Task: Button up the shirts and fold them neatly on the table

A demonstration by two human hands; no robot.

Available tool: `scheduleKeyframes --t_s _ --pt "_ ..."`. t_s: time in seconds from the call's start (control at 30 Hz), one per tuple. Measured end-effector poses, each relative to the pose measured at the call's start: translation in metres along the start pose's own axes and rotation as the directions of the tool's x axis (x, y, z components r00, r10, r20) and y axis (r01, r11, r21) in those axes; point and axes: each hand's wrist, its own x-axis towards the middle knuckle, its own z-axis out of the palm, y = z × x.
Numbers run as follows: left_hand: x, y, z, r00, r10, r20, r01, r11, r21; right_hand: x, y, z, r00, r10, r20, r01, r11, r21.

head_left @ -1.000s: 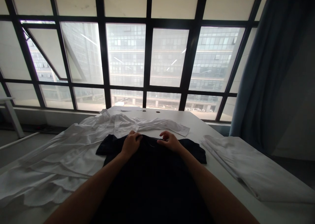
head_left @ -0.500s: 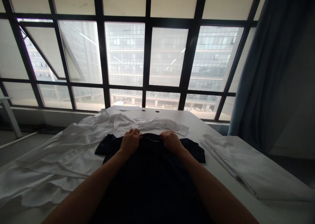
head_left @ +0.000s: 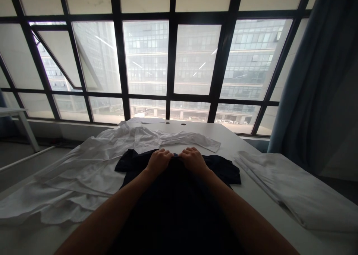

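Note:
A dark navy short-sleeved shirt (head_left: 179, 195) lies on the white table (head_left: 246, 206), its collar end away from me and its sleeves out to both sides. My left hand (head_left: 160, 161) is closed on the collar edge, left of its middle. Just to the right, my right hand (head_left: 192, 159) pinches the same edge, a small gap between the two. The fingertips curl over the cloth and are partly hidden. My forearms cover parts of the shirt's sides, and its lower body is too dark to make out.
Rumpled white garments (head_left: 84, 173) spread over the table's left and far side. A folded white cloth (head_left: 304, 187) lies at the right. Beyond stand large windows (head_left: 147, 57), a blue-grey curtain (head_left: 302, 98) and, at far left, another white table (head_left: 13, 112).
My hands have come closer together along the collar, the left one moving inward most. The collar opening between them has narrowed. The camera view has shifted slightly.

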Motion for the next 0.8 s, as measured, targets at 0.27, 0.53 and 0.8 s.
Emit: scheduleKeyframes --t_s 0.27,0.53,0.8 --pt "-0.002 -0.016 -0.015 0.99 -0.142 -0.02 0.143 0.985 0.096 -0.007 0.019 -0.007 0.94 0.34 -0.023 -0.34 0.94 -0.028" --pt "0.033 -0.022 -0.025 0.907 -0.414 -0.081 0.418 0.857 0.302 0.013 0.048 0.008 0.71 0.685 0.163 -0.622 0.501 0.601" --pt "0.123 -0.082 0.002 0.759 -0.649 0.054 0.65 0.748 -0.137 0.071 0.092 0.051 0.572 0.714 0.404 -0.583 0.008 0.812"
